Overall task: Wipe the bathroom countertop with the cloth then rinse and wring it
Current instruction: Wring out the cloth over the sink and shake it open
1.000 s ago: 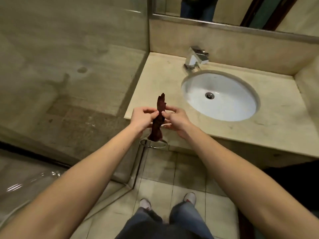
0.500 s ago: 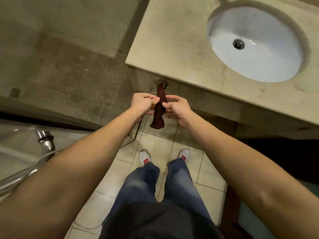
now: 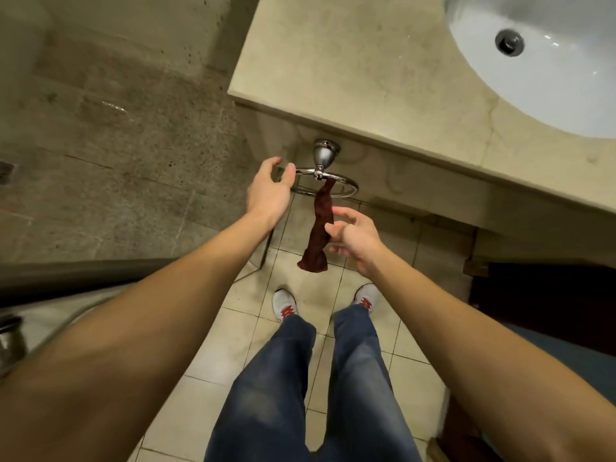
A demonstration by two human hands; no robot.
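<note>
Twisted cloth (image 3: 320, 225) hung on towel ring (image 3: 346, 190) below table (image 3: 366, 78) edge; left hand (image 3: 269, 193) released, right hand (image 3: 356, 235) touching cloth, grasp unclear; wringing seemingly done, next move: let go.

Chrome towel ring (image 3: 320, 174) above beige floor tiles (image 3: 240, 331)

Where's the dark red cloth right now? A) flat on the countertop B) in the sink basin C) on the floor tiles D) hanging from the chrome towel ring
D: the twisted cloth hangs down from the towel ring mounted on the cabinet front, below the countertop edge.
</note>
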